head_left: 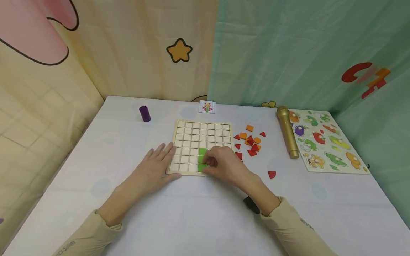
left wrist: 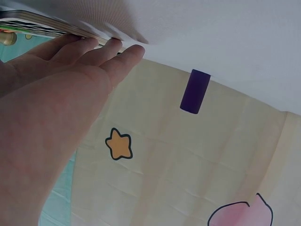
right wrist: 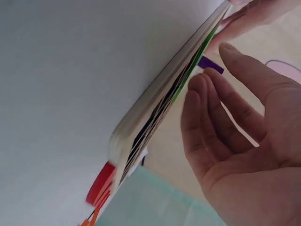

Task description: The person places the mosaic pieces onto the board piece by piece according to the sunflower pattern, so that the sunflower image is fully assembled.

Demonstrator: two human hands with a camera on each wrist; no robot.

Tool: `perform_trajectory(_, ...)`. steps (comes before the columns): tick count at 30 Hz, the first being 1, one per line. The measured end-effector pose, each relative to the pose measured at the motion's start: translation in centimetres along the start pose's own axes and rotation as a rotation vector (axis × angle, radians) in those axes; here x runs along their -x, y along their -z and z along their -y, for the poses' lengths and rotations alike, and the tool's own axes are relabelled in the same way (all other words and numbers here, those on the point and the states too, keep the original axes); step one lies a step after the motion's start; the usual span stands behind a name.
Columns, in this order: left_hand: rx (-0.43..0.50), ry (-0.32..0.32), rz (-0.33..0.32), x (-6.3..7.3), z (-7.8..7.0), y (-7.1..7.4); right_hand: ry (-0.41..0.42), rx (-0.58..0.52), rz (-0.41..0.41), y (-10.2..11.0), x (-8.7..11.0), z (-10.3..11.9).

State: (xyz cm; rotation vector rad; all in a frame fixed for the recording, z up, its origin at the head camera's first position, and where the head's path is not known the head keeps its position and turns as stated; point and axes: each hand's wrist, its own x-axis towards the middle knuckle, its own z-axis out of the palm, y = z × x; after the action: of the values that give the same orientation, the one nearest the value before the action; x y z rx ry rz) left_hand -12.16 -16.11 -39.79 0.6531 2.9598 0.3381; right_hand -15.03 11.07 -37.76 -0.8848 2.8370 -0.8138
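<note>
A wooden grid board lies on the table, with several green square pieces in one column of its cells. At its left edge rests my left hand, fingers spread, fingertips and thumb along the rim; the left wrist view shows the fingers straight against the board's side. My right hand is over the board's right part, fingertips close by the green squares and hiding some cells. In the right wrist view its fingers are loosely bent, thumb apart, with nothing between them.
Right of the board lie loose red and orange pieces, with a red quarter-round piece nearer me. A gold microphone and vegetable puzzle board are farther right. Behind are a picture card and purple cylinder. A black object is by my right wrist.
</note>
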Motion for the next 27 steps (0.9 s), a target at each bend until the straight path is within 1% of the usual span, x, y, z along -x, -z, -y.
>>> perform_trajectory(3,0.002,0.003,0.0,0.0,0.0,0.0,-0.018,-0.019,-0.018,1.0,0.1,-0.6)
perform_trajectory(6,0.001,0.007,0.004,0.0,0.0,0.0,-0.058,-0.048,-0.041,2.3,0.2,-1.5)
perform_trajectory(12,-0.001,0.007,0.001,0.0,0.0,0.0,-0.099,-0.085,-0.104,5.2,0.8,-4.3)
perform_trajectory(20,0.0,-0.002,-0.005,0.0,0.0,-0.1,-0.247,-0.051,-0.21,7.7,1.7,-8.4)
perform_trajectory(23,-0.001,-0.001,-0.005,0.1,0.0,-0.1,-0.298,-0.034,-0.216,8.2,2.0,-9.5)
perform_trajectory(27,-0.001,-0.001,-0.006,0.0,0.0,-0.1,-0.359,-0.018,-0.185,8.4,2.3,-10.4)
